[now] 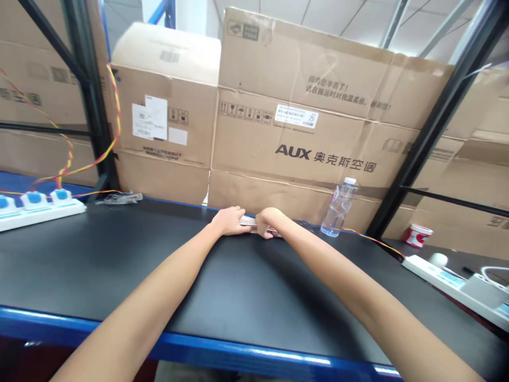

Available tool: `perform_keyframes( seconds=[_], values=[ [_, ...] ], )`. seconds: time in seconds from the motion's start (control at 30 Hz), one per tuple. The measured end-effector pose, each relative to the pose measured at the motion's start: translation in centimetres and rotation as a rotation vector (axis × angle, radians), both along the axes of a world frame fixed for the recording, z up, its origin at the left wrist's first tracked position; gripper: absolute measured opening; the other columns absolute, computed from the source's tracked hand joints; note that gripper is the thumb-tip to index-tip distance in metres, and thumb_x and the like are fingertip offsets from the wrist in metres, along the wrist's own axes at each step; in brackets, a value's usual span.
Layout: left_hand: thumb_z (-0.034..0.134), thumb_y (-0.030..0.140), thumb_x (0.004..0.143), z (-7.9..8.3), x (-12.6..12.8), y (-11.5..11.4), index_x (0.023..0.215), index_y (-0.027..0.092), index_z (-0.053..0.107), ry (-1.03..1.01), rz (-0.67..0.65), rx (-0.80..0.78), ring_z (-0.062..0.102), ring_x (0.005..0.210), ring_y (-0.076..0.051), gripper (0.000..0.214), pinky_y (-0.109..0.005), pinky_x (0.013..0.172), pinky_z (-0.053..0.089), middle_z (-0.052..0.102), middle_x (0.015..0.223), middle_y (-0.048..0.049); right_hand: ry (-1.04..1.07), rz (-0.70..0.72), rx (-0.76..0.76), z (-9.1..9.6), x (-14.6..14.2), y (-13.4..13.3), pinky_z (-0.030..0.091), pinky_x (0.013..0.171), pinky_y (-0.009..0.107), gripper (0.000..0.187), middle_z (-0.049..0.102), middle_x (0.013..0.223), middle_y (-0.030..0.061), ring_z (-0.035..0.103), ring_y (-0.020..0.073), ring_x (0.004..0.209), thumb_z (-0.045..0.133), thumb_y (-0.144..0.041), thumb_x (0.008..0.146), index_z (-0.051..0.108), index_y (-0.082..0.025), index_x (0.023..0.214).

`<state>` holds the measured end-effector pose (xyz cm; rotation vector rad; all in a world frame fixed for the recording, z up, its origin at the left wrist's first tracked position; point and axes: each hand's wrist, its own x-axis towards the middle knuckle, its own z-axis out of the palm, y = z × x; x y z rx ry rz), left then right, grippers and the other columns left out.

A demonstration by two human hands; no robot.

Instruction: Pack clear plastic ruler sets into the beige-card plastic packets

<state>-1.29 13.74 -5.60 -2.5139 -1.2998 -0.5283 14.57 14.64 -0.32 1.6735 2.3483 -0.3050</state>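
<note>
Both my arms reach forward to the back edge of the black tabletop. My left hand is closed on the left end of a flat, whitish thing with red parts. Bent over the same thing, my right hand grips it a little further right. The fingers cover most of it, so its kind cannot be made out. It lies low, close to the table surface, in front of the cardboard.
Tall cardboard sheets stand behind the table. A clear water bottle is right of my hands. Power strips lie at left and right, with red-yellow cords. A clear plastic packet and a red-white tub are further off.
</note>
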Motion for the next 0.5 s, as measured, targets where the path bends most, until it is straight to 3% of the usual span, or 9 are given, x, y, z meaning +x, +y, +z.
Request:
perform_keyframes(
  seconds=[0.2,0.4,0.5],
  values=[
    [0.06,0.058,0.08,-0.3,-0.9,-1.3,0.109,0.024,0.059,-0.069,-0.06,-0.042,0.057,0.112,-0.029,0.045,-0.039,0.093,0.045,0.061,0.121,-0.0083,-0.148,0.015,0.029,0.9,2.8,-3.3,0.055,0.075,0.039,0.066,0.069,0.108,0.0123,0.068,0.0336,0.095,0.079,-0.031,0.049,0.066,-0.017,0.112],
    [0.06,0.056,0.079,-0.2,-1.1,-2.7,0.141,0.027,0.041,-0.128,-0.122,-0.274,0.045,0.133,-0.031,0.071,-0.046,0.108,0.036,0.046,0.15,-0.0075,0.012,0.055,0.17,-1.1,6.0,-6.8,0.05,0.088,0.047,0.086,0.055,0.131,0.0204,0.053,0.041,0.119,0.073,-0.054,0.061,0.053,-0.017,0.136],
    [0.059,0.056,0.08,0.1,-0.7,-3.5,0.144,0.03,0.039,-0.109,-0.141,-0.319,0.045,0.135,-0.032,0.072,-0.047,0.109,0.035,0.045,0.152,-0.0072,0.14,0.048,0.185,-2.2,7.4,-8.7,0.046,0.092,0.048,0.085,0.055,0.129,0.02,0.05,0.0403,0.12,0.071,-0.057,0.065,0.052,-0.016,0.137]
  ],
)
